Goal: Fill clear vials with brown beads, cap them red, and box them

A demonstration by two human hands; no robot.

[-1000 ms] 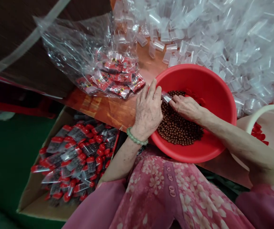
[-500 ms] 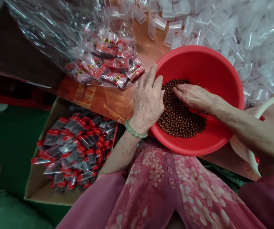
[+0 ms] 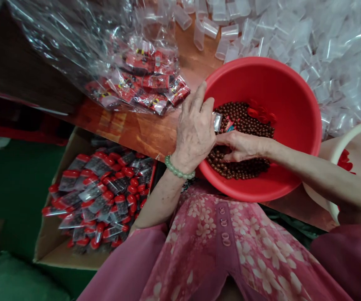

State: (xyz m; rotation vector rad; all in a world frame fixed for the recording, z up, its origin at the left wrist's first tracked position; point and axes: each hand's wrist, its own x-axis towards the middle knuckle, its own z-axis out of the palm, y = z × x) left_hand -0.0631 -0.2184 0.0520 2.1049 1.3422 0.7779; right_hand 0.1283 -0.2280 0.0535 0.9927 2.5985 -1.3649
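Observation:
My left hand point(image 3: 195, 129), with a green bead bracelet at the wrist, is curled over the left rim of a red bowl point(image 3: 305, 125). A clear plastic tube point(image 3: 217, 122) pokes out from under its fingers, most of it hidden by the hand. Small round brown balls point(image 3: 246, 117) fill the bottom of the bowl. My right hand point(image 3: 241, 146) reaches in among them beside the left fingers, its thumb and forefinger apart. A small colourful packet piece point(image 3: 229, 125) shows just above it. Red caps point(image 3: 262, 113) lie on the balls' far side.
Clear tubes point(image 3: 293, 42) are heaped behind the bowl. A plastic bag point(image 3: 130, 71) with red packets stands left on the wooden table point(image 3: 142, 129). Below, a cardboard box point(image 3: 51, 234) holds filled tubes with red caps point(image 3: 105, 196). A white container point(image 3: 340, 154) with red pieces is at right.
My right hand has drawn back toward me through the balls, and its thumb and forefinger have parted. The tube end, packet piece and red caps have come into sight. My left hand stays put.

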